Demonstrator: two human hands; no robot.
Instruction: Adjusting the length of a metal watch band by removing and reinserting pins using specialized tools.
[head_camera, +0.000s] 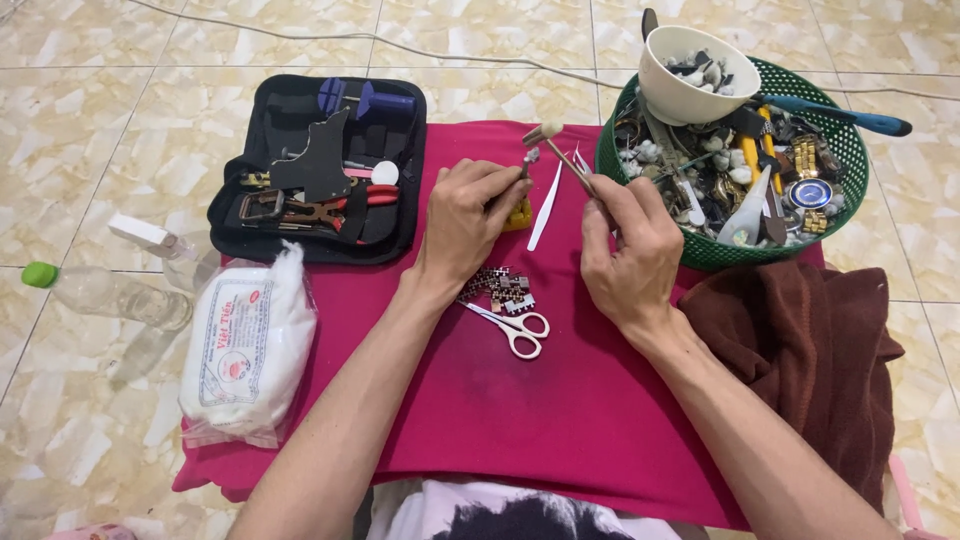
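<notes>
My left hand (470, 215) rests on the red cloth (520, 420) and pinches a thin metal pin tool (529, 160) upright over a small yellow block (519, 214). In my right hand (625, 250) a small hammer (552, 142) is gripped by its handle, its pale head raised just above the pin tool. Loose metal watch-band links (505, 287) lie under my left wrist, with small white-handled scissors (515, 328) beside them. White tweezers (545, 208) lie between my hands.
A black tool case (320, 170) lies open at the left. A green basket (850, 140) of watch parts holds a white bowl (690, 75). A cotton bag (245, 350), a clear bottle (110, 295) and a brown towel (810, 350) flank the cloth.
</notes>
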